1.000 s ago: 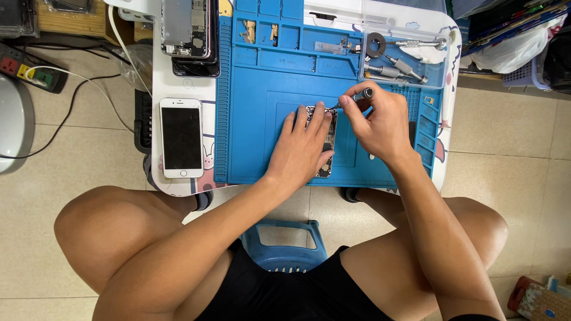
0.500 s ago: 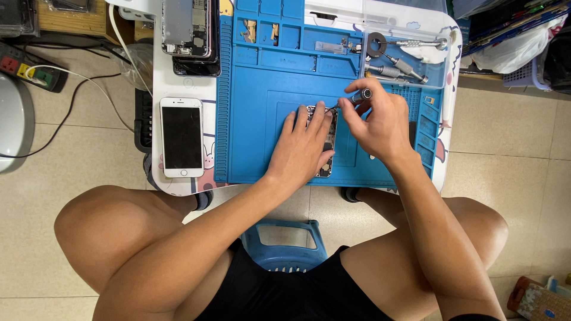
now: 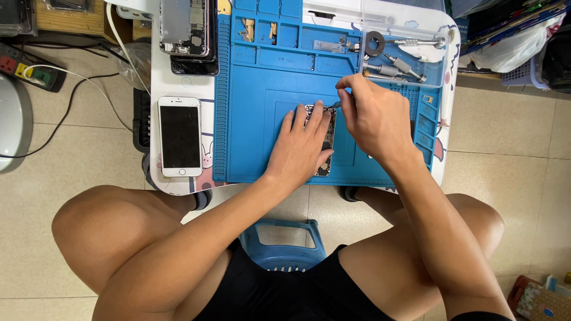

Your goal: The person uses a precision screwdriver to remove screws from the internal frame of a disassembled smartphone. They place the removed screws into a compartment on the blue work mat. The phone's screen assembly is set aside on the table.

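Opened phone point(image 3: 325, 139) lies face-up in the middle of the blue repair mat point(image 3: 256, 119), mostly covered by the left hand point(image 3: 303, 148), whose fingers are spread flat and pressed on it. The right hand point(image 3: 372, 116) has its fingertips pinched together on a thin screwdriver point(image 3: 333, 104), tip touching the phone's upper end. Two more phones lie to the left: one white phone point(image 3: 179, 135) with a dark screen on the small table, and one stripped grey phone shell point(image 3: 184, 27) above it. About three metal screwdrivers point(image 3: 395, 65) rest in a clear tray point(image 3: 437, 56) at the mat's top right. One blue stool point(image 3: 284, 246) shows between the knees.
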